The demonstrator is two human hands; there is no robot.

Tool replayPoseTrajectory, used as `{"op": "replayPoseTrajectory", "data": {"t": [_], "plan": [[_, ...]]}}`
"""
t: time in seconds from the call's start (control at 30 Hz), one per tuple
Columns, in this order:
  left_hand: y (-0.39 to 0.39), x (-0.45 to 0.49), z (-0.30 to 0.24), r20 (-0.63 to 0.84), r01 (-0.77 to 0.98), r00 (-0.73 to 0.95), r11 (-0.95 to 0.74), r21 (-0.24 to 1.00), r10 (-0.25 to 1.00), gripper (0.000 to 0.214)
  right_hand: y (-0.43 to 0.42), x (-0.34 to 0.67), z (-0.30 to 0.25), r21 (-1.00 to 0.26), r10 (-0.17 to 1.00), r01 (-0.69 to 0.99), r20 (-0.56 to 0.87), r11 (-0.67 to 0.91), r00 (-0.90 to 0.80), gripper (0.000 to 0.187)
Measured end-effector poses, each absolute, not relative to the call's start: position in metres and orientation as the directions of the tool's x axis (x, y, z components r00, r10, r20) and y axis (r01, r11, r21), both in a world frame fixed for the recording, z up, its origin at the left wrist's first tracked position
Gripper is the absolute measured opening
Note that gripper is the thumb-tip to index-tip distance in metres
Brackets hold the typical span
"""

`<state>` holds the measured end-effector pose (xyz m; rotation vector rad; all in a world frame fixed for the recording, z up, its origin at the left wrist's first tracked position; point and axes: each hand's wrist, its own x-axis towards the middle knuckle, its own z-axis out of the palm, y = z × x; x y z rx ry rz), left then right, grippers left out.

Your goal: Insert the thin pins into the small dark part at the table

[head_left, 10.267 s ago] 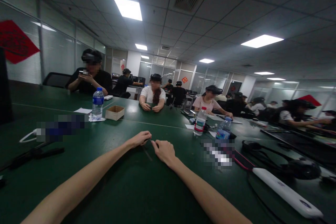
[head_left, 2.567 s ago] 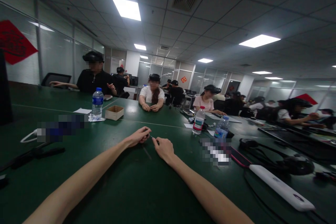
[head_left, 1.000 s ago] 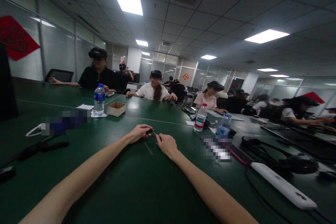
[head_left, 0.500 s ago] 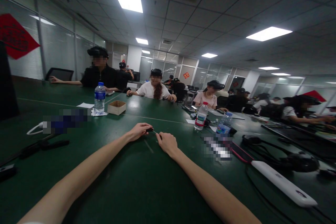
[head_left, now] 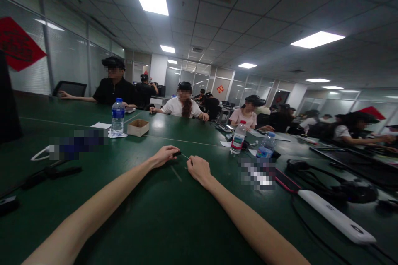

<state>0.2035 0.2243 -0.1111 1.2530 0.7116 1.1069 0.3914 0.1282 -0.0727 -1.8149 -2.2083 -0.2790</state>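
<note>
Wire [head_left: 185, 157] (prob. a pin) between L hand [head_left: 164, 155], R hand [head_left: 197, 168]

nothing here can be read. the red diamond sign [head_left: 18, 45] at the upper left and the smaller red sign [head_left: 220, 89] near the centre bear blurred characters. the labels on the water bottles [head_left: 117, 116] are too small to read.

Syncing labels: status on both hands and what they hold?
Left hand grip shut on small black piece. Right hand grip pinches thin pale strand running from it. Both over dark green table; nothing between the hands.
</note>
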Motion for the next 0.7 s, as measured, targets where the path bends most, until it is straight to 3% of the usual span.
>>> {"op": "replayPoseTrajectory", "data": {"t": [0.7], "plan": [[0.2211, 0.2030, -0.1103, 0.179, -0.265, 0.363, -0.082, 0.961, 0.914, 0.037, 0.1285, 0.3940, -0.0747, 0.021, 0.887, 0.959, 0.375, 0.282, -0.269, 0.039]]}}
